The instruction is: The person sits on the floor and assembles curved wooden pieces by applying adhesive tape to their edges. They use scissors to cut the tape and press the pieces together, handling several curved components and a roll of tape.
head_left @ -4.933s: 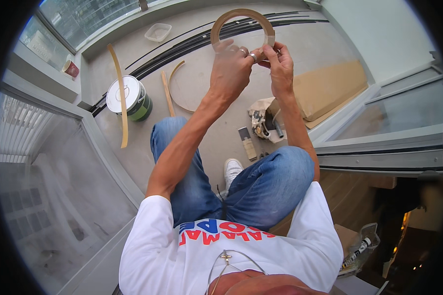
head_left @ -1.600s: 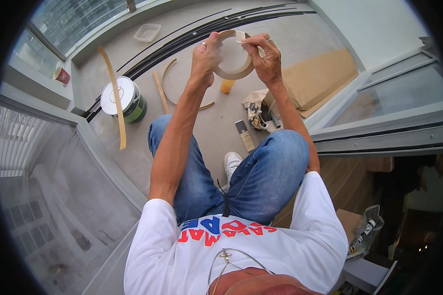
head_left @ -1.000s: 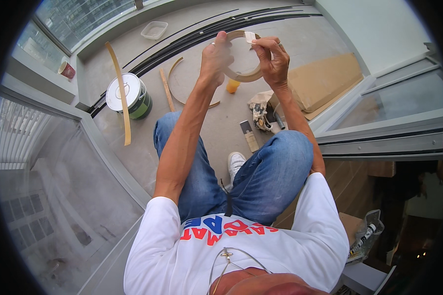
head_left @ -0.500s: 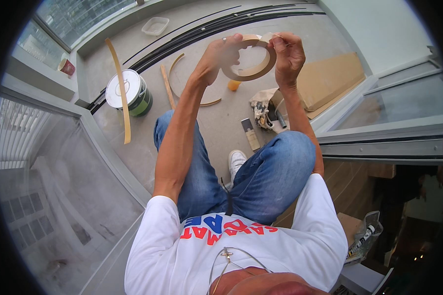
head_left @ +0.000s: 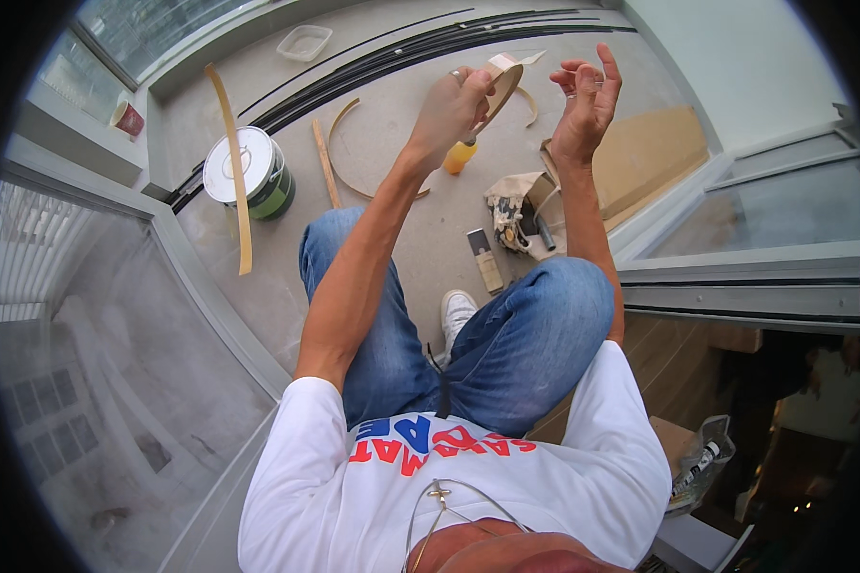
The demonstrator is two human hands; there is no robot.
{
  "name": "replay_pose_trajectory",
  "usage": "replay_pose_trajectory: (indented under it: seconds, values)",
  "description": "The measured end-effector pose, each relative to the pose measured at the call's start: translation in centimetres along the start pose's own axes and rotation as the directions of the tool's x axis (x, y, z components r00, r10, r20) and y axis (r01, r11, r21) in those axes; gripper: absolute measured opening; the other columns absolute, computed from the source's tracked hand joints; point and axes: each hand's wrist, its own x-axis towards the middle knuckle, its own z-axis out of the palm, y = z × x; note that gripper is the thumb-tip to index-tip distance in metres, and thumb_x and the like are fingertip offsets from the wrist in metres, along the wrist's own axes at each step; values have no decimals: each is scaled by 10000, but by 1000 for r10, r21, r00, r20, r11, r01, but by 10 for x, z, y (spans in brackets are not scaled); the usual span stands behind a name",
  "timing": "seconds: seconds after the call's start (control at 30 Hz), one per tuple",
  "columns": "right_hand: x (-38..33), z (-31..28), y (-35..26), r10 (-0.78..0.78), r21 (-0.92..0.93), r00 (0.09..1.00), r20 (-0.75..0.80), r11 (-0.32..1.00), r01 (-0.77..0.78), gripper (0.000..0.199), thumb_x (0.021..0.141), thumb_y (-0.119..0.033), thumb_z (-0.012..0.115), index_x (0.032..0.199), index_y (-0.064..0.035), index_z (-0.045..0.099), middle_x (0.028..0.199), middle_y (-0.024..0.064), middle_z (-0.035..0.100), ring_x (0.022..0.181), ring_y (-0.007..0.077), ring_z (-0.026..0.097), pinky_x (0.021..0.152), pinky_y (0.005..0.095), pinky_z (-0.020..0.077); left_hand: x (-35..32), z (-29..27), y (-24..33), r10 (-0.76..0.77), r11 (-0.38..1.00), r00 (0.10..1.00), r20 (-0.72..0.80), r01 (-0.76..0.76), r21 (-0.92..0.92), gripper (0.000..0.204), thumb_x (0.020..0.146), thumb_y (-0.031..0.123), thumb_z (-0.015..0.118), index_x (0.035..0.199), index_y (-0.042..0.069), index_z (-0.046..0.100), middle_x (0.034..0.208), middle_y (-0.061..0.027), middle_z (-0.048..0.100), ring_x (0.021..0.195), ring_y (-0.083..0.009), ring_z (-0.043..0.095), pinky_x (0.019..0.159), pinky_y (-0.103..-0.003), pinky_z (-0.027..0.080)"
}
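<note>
A wide roll of tape (head_left: 506,94), tan with a pale face, is held up in front of me, turned nearly edge-on. My left hand (head_left: 454,112) is closed round its near left side. A pale loose end (head_left: 533,57) sticks out from the top of the roll. To the right, apart from the roll, my right hand (head_left: 588,110) is raised with bent, spread fingers and nothing visible in them. Below the roll, an orange-yellow object (head_left: 459,158) on the floor is partly covered by my left hand.
At left, a curved tan strip (head_left: 229,143) lies across a lidded bucket (head_left: 272,196). Long black strips (head_left: 392,59) and a clear plastic tub (head_left: 304,43) are at the back. A cloth bag (head_left: 516,205), a scraper-like tool (head_left: 484,261) and flat cardboard (head_left: 650,158) lie ahead right.
The roll has turned from facing me to nearly edge-on in my left hand. My right hand has let go of its edge, moved right and opened.
</note>
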Motion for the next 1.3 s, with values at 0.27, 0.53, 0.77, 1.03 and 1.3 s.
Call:
replay_pose_trajectory:
  seconds: [0.27, 0.53, 0.77, 1.03, 1.3]
  values:
    - [-25, 16, 22, 235, -7, 940, 245, 971, -241, 562, 935, -331, 747, 1261, 5, 435, 1140, 72, 575, 1012, 166, 608, 971, 356, 506, -1, 13, -15, 341, 882, 926, -159, -257, 394, 373, 1026, 379, 573, 1105, 16, 546, 712, -143, 648, 634, -279, 647, 580, -400, 481]
    - [-27, 13, 37, 357, 66, 926, 123, 928, -367, 273, 966, -218, 717, 1116, -58, 555, 1034, 40, 637, 929, 123, 622, 842, 291, 515, -5, 20, -24, 501, 670, 858, -109, -306, 676, 307, 1012, 326, 577, 1101, 42, 500, 736, -202, 656, 743, -433, 634, 760, -530, 444]
    - [-25, 11, 45, 392, 96, 919, 29, 914, -393, 203, 988, -196, 670, 1095, -71, 551, 1007, 58, 668, 924, 158, 660, 826, 331, 521, -3, 21, -31, 581, 596, 806, -111, -329, 732, 257, 1015, 285, 568, 1111, 52, 518, 736, -186, 659, 747, -419, 635, 949, -503, 397]
    - [-27, 17, 49, 407, 83, 913, 11, 910, -407, 160, 1020, -219, 600, 1097, -90, 544, 1013, 72, 681, 942, 171, 668, 835, 351, 531, -1, 30, -34, 314, 941, 913, -259, -263, 211, 314, 1022, 311, 532, 1114, 12, 555, 799, -200, 711, 822, -367, 708, 795, -444, 518]
    - [-30, 21, 46, 432, 68, 895, 115, 895, -441, 192, 1017, -228, 602, 1133, -85, 548, 1055, 87, 669, 979, 174, 662, 851, 353, 546, 2, 25, -43, 203, 979, 908, -367, -187, 79, 353, 1042, 353, 523, 1062, 5, 578, 858, -120, 711, 776, -181, 651, 740, -343, 515]
